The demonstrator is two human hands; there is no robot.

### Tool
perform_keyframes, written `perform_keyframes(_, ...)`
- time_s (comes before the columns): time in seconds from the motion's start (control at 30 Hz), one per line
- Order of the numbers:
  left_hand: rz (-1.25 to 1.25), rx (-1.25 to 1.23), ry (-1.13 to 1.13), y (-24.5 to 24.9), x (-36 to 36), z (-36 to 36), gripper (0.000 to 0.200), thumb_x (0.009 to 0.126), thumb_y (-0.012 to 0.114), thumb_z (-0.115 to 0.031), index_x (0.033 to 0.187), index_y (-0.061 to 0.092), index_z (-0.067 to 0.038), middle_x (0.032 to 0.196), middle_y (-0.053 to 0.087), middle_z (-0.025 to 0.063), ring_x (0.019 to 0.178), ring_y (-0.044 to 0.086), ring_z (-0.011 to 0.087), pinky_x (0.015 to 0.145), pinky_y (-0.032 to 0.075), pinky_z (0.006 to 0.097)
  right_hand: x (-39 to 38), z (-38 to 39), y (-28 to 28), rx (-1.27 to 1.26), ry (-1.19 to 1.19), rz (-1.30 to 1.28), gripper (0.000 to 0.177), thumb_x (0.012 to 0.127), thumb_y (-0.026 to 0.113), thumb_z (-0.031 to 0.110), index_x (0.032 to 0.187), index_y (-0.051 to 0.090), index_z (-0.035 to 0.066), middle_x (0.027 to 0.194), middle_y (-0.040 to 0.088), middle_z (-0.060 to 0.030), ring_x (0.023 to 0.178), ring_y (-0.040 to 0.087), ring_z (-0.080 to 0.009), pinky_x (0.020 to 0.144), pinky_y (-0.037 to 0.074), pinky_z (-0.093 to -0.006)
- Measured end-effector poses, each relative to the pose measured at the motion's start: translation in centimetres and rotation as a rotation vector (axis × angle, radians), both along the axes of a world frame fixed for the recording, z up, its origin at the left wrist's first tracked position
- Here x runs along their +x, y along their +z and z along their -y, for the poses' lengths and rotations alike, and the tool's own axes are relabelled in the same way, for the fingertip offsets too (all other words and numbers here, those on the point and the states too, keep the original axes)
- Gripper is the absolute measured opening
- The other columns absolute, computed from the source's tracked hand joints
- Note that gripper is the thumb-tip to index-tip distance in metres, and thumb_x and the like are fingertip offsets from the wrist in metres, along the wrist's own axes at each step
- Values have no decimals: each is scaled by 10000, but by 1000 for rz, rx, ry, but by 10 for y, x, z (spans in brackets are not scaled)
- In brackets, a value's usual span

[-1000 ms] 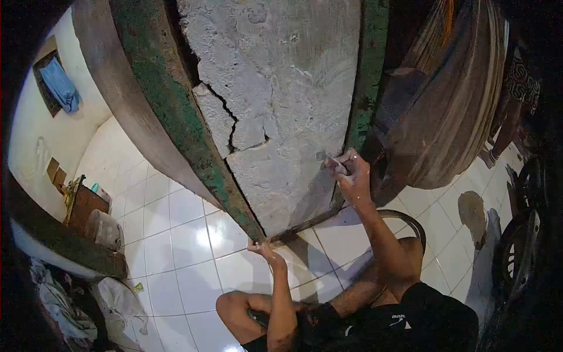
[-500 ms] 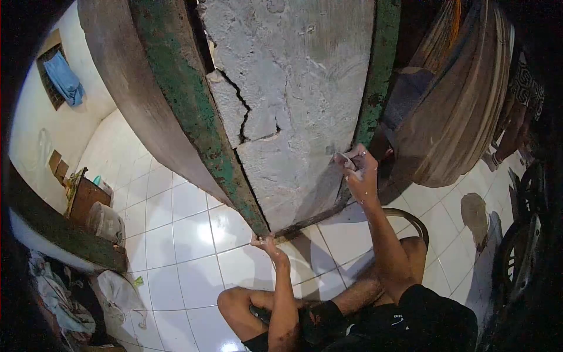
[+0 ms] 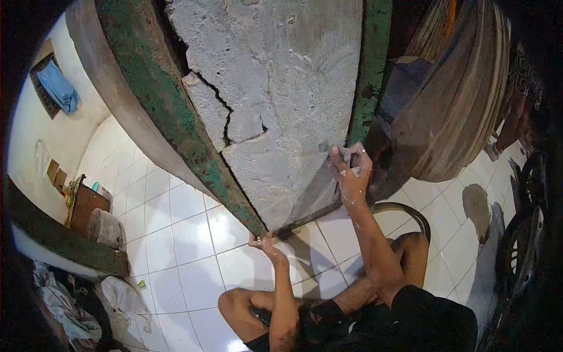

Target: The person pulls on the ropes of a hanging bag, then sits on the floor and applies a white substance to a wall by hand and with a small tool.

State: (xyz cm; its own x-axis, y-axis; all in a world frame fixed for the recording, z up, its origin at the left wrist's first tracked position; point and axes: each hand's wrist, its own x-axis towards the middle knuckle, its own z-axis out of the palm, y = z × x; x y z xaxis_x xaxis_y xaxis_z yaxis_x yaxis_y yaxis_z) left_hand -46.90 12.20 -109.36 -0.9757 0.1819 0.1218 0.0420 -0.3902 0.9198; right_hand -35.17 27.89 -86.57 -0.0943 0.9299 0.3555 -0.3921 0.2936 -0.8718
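Note:
In front of me stands a rough grey plaster wall (image 3: 293, 100) with a dark jagged crack, edged by a green, peeling wooden post (image 3: 176, 123) on its left and a narrower green post (image 3: 368, 76) on its right. My right hand (image 3: 355, 176), spotted with white, is at the wall's lower right edge. Its thumb and fingers pinch a small, folded grey piece that looks like sandpaper (image 3: 346, 157). Down at the foot of the left post, my left hand (image 3: 268, 246) has its fingers curled against the post's lower end. Part of its fingertips is hidden.
White floor tiles (image 3: 193, 258) surround my crossed legs (image 3: 346, 293). To the right hangs a brown cloth (image 3: 454, 129), with a wheel (image 3: 522, 246) below it. A clear bucket (image 3: 105, 227) and piled cloth (image 3: 64, 302) are at the left.
The wall and posts have shifted slightly left in view. My right hand's thumb and fingers are a little further apart around the grey piece. My left hand stays at the post's foot.

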Motion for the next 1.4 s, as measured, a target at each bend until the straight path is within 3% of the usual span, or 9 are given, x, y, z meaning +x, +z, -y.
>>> perform_keyframes(0.13, 35, 18, -7, 20, 7, 1, 513, 808, 511, -116, 1254, 289, 6, 1287, 272, 181, 1216, 281, 287, 1052, 227, 466, 6, -20, -14, 198, 81, -56, 202, 862, 665, 114, 797, 485, 47, 739, 589, -23, 707, 556, -83, 637, 470, -245)
perform_keyframes(0.23, 24, -7, 6, 18, 6, -1, 474, 839, 480, -126, 1259, 292, -11, 1292, 275, 177, 1217, 283, 286, 1030, 277, 468, 26, -29, -8, 424, 204, 229, 136, 853, 627, 82, 825, 506, 26, 794, 632, -56, 728, 580, -92, 687, 483, -249)
perform_keyframes(0.33, -83, -106, 13, -4, -1, 0, 444, 868, 444, -136, 1271, 290, -28, 1301, 280, 171, 1224, 283, 284, 999, 331, 458, 32, -24, 7, 336, 215, 390, 96, 779, 513, -75, 792, 498, 18, 846, 632, -71, 854, 621, -132, 791, 502, -282)
perform_keyframes(0.63, 35, -7, -14, 8, 2, 2, 517, 784, 502, -65, 1261, 318, 13, 1309, 314, 169, 1226, 321, 260, 972, 379, 415, 10, -14, -14, 219, 153, -4, 149, 781, 557, -92, 807, 492, 39, 861, 642, -65, 846, 625, -128, 744, 514, -263)
perform_keyframes(0.83, 154, 89, -26, 5, -2, 1, 563, 757, 514, -58, 1283, 324, 2, 1282, 333, 161, 1179, 366, 271, 959, 372, 408, 2, -15, -23, 165, 150, -86, 246, 684, 449, -170, 846, 429, 13, 834, 515, -35, 870, 579, -130, 827, 515, -276)
perform_keyframes(1.13, 156, 103, -52, -30, -14, 2, 580, 751, 536, -93, 1286, 321, -34, 1271, 364, 150, 1162, 366, 271, 979, 335, 407, -5, 1, -12, 148, -123, 154, 216, 816, 656, -4, 810, 448, 55, 720, 515, -8, 717, 534, -76, 632, 463, -230)
perform_keyframes(1.23, 183, 100, -72, -26, -12, 2, 578, 762, 526, -104, 1297, 317, -33, 1279, 363, 150, 1171, 358, 268, 990, 323, 409, -10, 6, 0, -76, -31, -107, 256, 860, 690, 131, 795, 453, 62, 644, 516, 7, 613, 524, -78, 580, 437, -233)
perform_keyframes(1.27, 212, 95, -66, 3, -1, 2, 572, 768, 519, -108, 1298, 318, -30, 1280, 362, 152, 1173, 356, 267, 993, 320, 411, -12, 2, 1, 80, -66, -161, 284, 870, 690, 188, 783, 448, 68, 626, 518, -3, 565, 514, -80, 552, 433, -233)
perform_keyframes(1.4, 140, 28, -2, 3, -2, 1, 541, 788, 494, -126, 1295, 331, -30, 1274, 364, 150, 1157, 368, 266, 986, 337, 414, -7, -8, -14, 68, -54, -58, 195, 849, 671, 96, 825, 484, 50, 658, 558, -25, 599, 553, -107, 577, 460, -254)
